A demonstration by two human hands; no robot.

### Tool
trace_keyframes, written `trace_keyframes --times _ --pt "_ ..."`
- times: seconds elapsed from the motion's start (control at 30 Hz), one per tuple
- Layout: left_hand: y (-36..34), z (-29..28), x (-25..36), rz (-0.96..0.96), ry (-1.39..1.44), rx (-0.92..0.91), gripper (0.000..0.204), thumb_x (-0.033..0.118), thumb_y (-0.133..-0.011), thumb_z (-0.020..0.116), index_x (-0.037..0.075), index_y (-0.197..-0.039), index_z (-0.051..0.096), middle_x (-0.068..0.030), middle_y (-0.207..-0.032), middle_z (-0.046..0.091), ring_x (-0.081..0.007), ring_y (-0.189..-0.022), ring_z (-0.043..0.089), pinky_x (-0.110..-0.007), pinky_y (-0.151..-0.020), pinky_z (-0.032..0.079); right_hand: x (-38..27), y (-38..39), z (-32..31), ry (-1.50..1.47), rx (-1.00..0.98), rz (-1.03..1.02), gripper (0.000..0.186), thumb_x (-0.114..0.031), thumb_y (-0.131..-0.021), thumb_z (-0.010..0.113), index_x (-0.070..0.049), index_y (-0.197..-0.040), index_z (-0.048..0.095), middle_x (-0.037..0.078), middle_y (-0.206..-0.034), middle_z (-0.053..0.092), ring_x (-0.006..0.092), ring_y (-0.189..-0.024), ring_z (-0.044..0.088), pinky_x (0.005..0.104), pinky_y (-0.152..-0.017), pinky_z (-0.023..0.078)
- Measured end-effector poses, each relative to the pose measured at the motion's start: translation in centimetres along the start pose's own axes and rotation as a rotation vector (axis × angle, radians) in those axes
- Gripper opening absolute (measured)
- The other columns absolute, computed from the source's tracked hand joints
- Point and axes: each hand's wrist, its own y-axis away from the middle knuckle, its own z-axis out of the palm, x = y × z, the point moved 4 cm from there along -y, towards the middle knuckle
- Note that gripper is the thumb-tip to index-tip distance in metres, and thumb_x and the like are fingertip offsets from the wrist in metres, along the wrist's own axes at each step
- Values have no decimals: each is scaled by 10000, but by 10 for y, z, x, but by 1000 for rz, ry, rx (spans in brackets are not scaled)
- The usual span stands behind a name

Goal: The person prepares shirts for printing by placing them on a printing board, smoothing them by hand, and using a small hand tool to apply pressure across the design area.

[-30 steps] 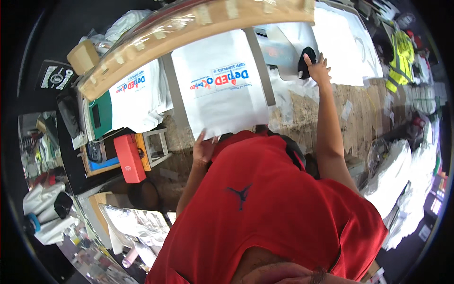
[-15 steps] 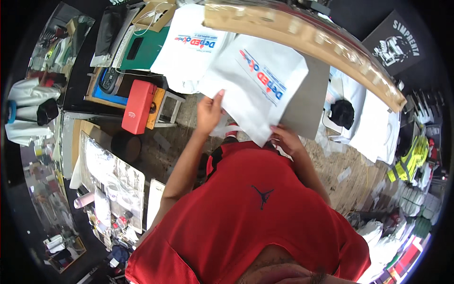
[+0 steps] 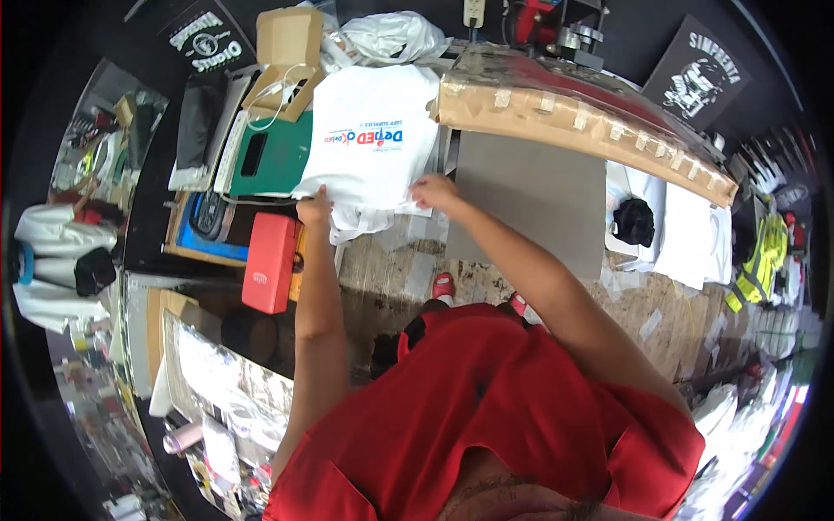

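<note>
white printed t-shirt point(image 3: 369, 143) lies spread flat with the print up, on a stack of more white cloth just left of the grey press platen point(image 3: 530, 204), which is bare. left hand point(image 3: 314, 208) pinches the shirt's near-left hem corner, fingers closed on the fabric. right hand point(image 3: 434, 189) grips the near-right hem edge, fingers curled over the cloth. both arms stretched forward, shirt pulled fairly smooth, a bit of bunched fabric hanging below the hem between the hands

progress, judged from layout: shirt looks already printed and off the platen, laying it onto the pile looks nearly done, hands not yet let go. upper press plate point(image 3: 582, 122) wrapped in brown tape sits raised behind the platen

containers: open cardboard box point(image 3: 287, 43) at far left of the bench, white cord draped from it, contents can't tell. green mat point(image 3: 274, 156) under the shirt's left sleeve with a dark phone-like slab on it. shallow tray point(image 3: 208, 217) at the left edge holds a black gadget on blue. red case point(image 3: 271, 262) closed, at the near-left edge. more white shirts point(image 3: 686, 234) and a black bundle point(image 3: 634, 221) to the right of the platen
</note>
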Motion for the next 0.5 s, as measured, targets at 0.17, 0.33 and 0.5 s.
trace_keyframes --times 0.17,0.33,0.5 --pt "-25 21 -34 7 -353 -73 532 461 -846 771 -38 -677 691 -122 -690 714 -197 -568 681 -369 -535 549 44 108 -21 218 -456 -162 398 -335 -933 699 -49 -1204 645 32 -960 699 121 -835 657 296 -720 540" --pt "-44 -11 -45 217 -800 -31 662 624 -845 686 -33 -800 758 -165 -830 753 -310 -724 729 -423 -656 565 95 224 -159 -65 -363 11 466 -394 -894 734 -50 -1196 652 83 -993 705 156 -845 674 302 -784 559" --pt "1 -41 -56 -115 -70 382 991 785 -760 654 -205 -817 633 -292 -854 691 -398 -782 673 -534 -666 538 203 312 -378 -60 773 119 339 -328 -875 698 -25 -1024 715 112 -873 735 190 -773 704 341 -742 573"
